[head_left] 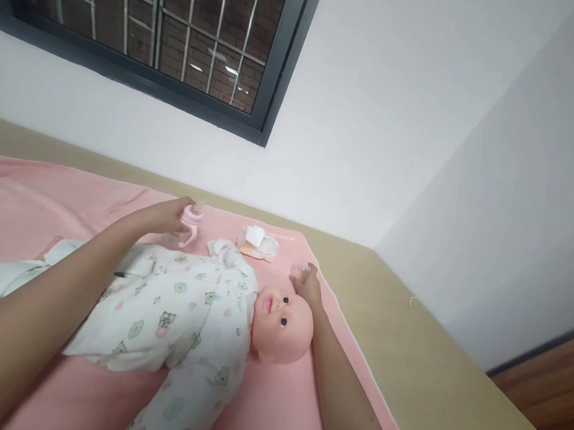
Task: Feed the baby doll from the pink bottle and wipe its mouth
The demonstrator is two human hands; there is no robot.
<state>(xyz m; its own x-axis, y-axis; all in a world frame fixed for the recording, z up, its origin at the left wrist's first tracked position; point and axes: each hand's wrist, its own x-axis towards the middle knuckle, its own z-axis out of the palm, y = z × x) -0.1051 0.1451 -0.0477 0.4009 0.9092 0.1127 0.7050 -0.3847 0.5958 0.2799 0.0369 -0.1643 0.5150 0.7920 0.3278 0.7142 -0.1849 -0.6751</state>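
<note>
A baby doll (283, 325) in a white outfit (179, 299) printed with green and pink figures lies on its back on a pink blanket (275, 402), head to the right. Beyond its body, my left hand (167, 217) is closed around a pink baby bottle (189, 225) with a curved handle and a clear teat end. Just past the doll's head, my right hand (310, 288) grips a clear, dome-like bottle cap (300, 271) resting at or close to the blanket. My fingers partly hide both items.
A small pack of wipes (260, 246) with a white tissue on top sits between my hands. The blanket covers a tan table (387, 331) against a white wall (340, 147). A dark-framed barred window (181, 40) is above.
</note>
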